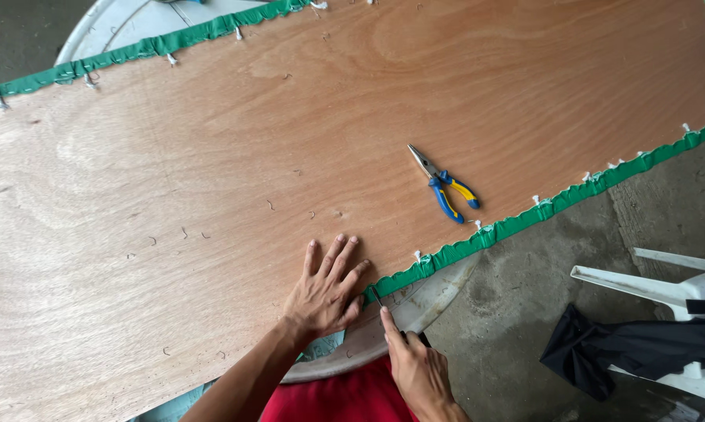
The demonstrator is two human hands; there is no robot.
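Left hand [325, 287] lies flat, fingers spread, pressing the plywood board [211, 180]. Right hand [415, 367] grips a thin dark tool [376, 297], tip at the green edging [516, 225], at five o'clock of the board. Edge work appears underway; next calls for steady prying. Pliers [444, 184] lie idle at two o'clock of the left hand.

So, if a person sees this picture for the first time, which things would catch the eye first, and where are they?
Probably the large brown plywood board filling most of the view, with crinkled green fabric edging fastened along its borders. Next, the blue-and-yellow long-nose pliers lying alone on the board, right of centre. At the near edge, the left hand presses flat on the wood while the right hand holds a thin dark tool against the edging.
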